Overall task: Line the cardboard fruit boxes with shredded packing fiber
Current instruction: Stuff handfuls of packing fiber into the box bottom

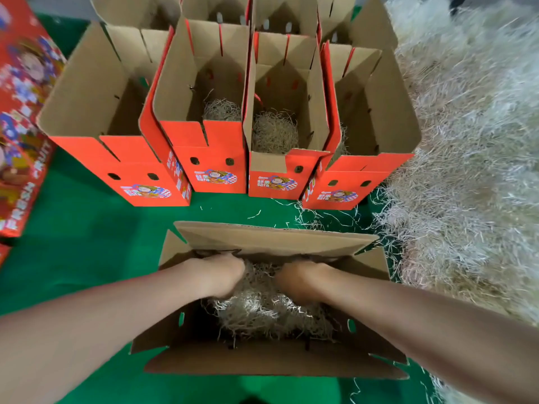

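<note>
Nearest box (262, 363): lining step in hand. The left hand (221, 275) and right hand (300, 282) are sunk side by side into the wad of shredded fibre (262, 312) inside it. The fingers are buried, so curled or spread cannot be told. Next move, as judged: the wad is to be pushed out evenly toward the corners. The fibre is pale, wiry and tangled — springy by its look. Beyond, small wads (274, 135) are seen in the two middle boxes of the upright red row (215, 158). The loose pile (466, 141) lies at right.

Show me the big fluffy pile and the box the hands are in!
fiber pile (466, 158): head view, middle of the heap.
near box (277, 240): head view, on its far flap.
</note>
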Demonstrator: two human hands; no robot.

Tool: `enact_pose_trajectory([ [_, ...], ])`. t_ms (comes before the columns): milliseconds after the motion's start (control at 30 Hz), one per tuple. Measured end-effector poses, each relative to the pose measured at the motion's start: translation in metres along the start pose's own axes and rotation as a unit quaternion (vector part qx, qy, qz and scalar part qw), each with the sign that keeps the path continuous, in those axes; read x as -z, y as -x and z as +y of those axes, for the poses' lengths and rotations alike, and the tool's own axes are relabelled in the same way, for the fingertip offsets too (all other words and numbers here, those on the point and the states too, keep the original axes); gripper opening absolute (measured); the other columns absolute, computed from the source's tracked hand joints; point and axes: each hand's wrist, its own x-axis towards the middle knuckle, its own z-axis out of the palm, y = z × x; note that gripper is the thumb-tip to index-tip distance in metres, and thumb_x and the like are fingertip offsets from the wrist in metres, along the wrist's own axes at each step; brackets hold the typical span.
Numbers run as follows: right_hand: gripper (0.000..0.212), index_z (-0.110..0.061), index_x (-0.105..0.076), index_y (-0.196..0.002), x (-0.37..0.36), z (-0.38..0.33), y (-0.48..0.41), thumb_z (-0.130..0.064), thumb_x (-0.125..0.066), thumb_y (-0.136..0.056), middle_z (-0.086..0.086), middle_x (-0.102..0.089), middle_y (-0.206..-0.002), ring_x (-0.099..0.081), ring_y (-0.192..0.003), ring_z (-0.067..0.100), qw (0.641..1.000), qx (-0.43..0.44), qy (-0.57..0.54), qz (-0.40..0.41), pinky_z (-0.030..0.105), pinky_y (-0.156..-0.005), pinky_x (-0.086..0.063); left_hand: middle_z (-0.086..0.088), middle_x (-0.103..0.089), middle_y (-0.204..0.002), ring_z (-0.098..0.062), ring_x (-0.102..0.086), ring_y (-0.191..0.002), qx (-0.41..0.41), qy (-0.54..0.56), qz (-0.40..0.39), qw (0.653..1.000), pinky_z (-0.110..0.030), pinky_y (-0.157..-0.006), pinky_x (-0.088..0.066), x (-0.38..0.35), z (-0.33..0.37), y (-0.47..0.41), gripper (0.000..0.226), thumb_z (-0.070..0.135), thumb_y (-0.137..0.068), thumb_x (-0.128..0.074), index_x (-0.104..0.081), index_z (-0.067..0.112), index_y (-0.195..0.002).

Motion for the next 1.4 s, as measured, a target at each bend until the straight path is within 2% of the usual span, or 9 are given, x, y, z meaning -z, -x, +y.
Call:
enact_pose_trajectory([
  [133, 0.062, -0.01, -0.032, -0.142, 0.012, -0.033, -0.003, -0.015, -0.061, -0.088, 0.013, -0.058, -0.117, -0.059, -0.097, 0.027, 0.98, 0.113, -0.15, 0.072, 0.038, -0.089, -0.05, -0.01, -0.063, -0.112, -0.028, -0.06, -0.1, 0.002, -0.065, 0.06, 0.996, -0.036, -0.076, -0.048, 0.008, 0.006, 0.007, 0.033, -0.005, -0.084, -0.051, -0.059, 0.01, -0.112],
  [233, 0.035, 0.004, -0.052, -0.12, 0.018, -0.054, -0.007, -0.019, -0.049, -0.095, 0.015, -0.056, -0.086, -0.048, -0.079, 0.025, 0.976, 0.144, -0.136, 0.096, 0.032, -0.084, -0.045, -0.013, -0.061, -0.119, -0.029, -0.06, -0.106, 0.013, -0.033, 0.014, 0.999, -0.035, -0.076, -0.049, 0.01, 0.01, 0.007, 0.03, 0.003, -0.084, -0.06, -0.061, 0.009, -0.114],
  [300, 0.037, 0.003, -0.056, -0.117, 0.018, -0.059, -0.008, -0.026, -0.042, -0.099, 0.021, -0.061, -0.106, -0.053, -0.093, 0.03, 0.964, 0.158, -0.168, 0.134, 0.034, -0.092, -0.041, -0.015, -0.058, -0.122, -0.031, -0.058, -0.109, 0.012, -0.021, -0.001, 1.0, -0.035, -0.077, -0.048, 0.013, 0.011, 0.006, 0.031, 0.002, -0.086, -0.056, -0.06, 0.006, -0.116],
  [467, 0.025, 0.001, -0.064, -0.106, 0.02, -0.025, -0.013, -0.012, -0.049, -0.091, 0.019, -0.064, -0.107, -0.059, -0.1, 0.029, 0.925, 0.023, -0.318, 0.206, 0.028, -0.079, -0.043, -0.016, -0.061, -0.113, -0.03, -0.06, -0.097, 0.017, -0.025, -0.008, 1.0, -0.036, -0.079, -0.05, 0.014, 0.002, 0.007, 0.034, -0.01, -0.085, -0.046, -0.057, 0.002, -0.116],
  [633, 0.053, -0.015, -0.038, -0.14, 0.007, -0.028, -0.017, -0.006, -0.053, -0.09, 0.012, -0.051, -0.135, -0.058, -0.107, 0.024, 0.912, 0.118, -0.391, -0.026, 0.036, -0.08, -0.051, -0.011, -0.059, -0.095, -0.023, -0.054, -0.077, -0.005, -0.065, -0.053, 0.996, -0.03, -0.065, -0.047, 0.018, 0.0, 0.007, 0.028, -0.006, -0.088, -0.046, -0.058, -0.001, -0.113],
  [733, 0.045, -0.013, -0.048, -0.133, 0.008, -0.018, -0.013, 0.001, -0.05, -0.09, 0.016, -0.059, -0.123, -0.062, -0.098, 0.025, 0.875, 0.092, -0.475, 0.015, 0.029, -0.068, -0.052, -0.011, -0.06, -0.094, -0.019, -0.054, -0.077, -0.017, -0.111, -0.115, 0.987, -0.03, -0.078, -0.049, 0.014, -0.001, 0.001, 0.027, -0.002, -0.09, -0.048, -0.057, -0.001, -0.116],
  [867, 0.035, -0.004, -0.058, -0.121, 0.003, -0.009, -0.014, 0.001, -0.05, -0.088, 0.015, -0.062, -0.119, -0.06, -0.104, 0.028, 0.961, 0.028, -0.234, 0.144, 0.035, -0.087, -0.05, -0.013, -0.054, -0.097, -0.026, -0.052, -0.094, -0.077, -0.177, -0.212, 0.958, -0.038, -0.097, -0.046, 0.001, 0.017, -0.016, 0.03, 0.006, -0.095, -0.041, -0.052, -0.004, -0.121],
  [1167, 0.072, -0.028, -0.013, -0.148, -0.018, -0.046, -0.031, -0.011, -0.054, -0.091, 0.01, -0.016, -0.153, -0.034, -0.13, 0.035, 0.986, -0.035, -0.164, 0.02, 0.04, -0.095, -0.042, -0.017, -0.033, -0.147, -0.035, -0.031, -0.135, -0.051, -0.107, -0.18, 0.977, -0.055, -0.106, -0.028, -0.053, 0.025, -0.021, 0.045, 0.009, -0.09, -0.052, -0.046, 0.003, -0.134],
  [1400, 0.061, -0.017, -0.03, -0.145, -0.015, -0.027, -0.027, -0.008, -0.052, -0.089, 0.011, -0.037, -0.144, -0.041, -0.126, 0.031, 0.993, -0.019, -0.093, -0.073, 0.045, -0.098, -0.042, -0.019, -0.046, -0.137, -0.035, -0.044, -0.125, -0.016, -0.091, -0.279, 0.956, -0.047, -0.101, -0.035, -0.04, 0.018, -0.032, 0.039, 0.01, -0.089, -0.054, -0.054, 0.003, -0.127],
])
